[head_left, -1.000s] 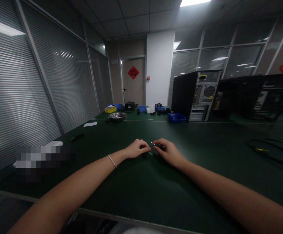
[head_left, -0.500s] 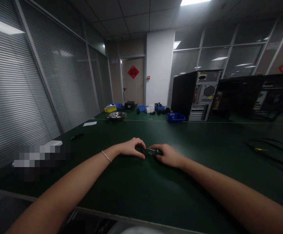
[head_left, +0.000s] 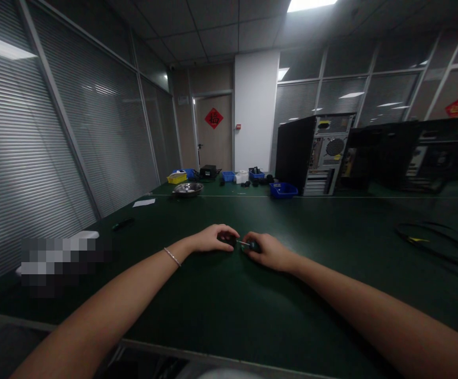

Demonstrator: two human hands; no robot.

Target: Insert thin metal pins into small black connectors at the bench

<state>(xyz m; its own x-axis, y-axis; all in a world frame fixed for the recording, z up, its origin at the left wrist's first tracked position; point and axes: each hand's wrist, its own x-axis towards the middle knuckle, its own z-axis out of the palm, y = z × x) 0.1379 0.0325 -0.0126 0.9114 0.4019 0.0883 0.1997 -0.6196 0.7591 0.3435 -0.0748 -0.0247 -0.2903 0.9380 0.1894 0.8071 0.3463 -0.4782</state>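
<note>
Left grip (head_left: 215, 238): thumb and fingers curled in, narrowly parted, with a dark part (head_left: 232, 241) between the tips; its details too dim to tell.

Right grip (head_left: 270, 252): fingers closed on the handle of a screwdriver (head_left: 254, 246), shaft out toward the left grip.

Green piece (head_left: 243, 248): small, below the shaft, between the two grips; whether held or loose, cannot tell.

Change: one second ago the shaft slanted up and away past the left grip; now it lies almost level, aimed at the dark part. The left thumb and fingers have drawn nearer each other than half a second ago. Reading: tool and part appear lined up; tip contact cannot be confirmed.

Surroundings: bench (head_left: 197, 310) beneath both grips; bowl (head_left: 188, 190) beyond the left grip; blue bin (head_left: 284, 191) beyond the right; cable (head_left: 436, 239) well to the right grip's right.
</note>
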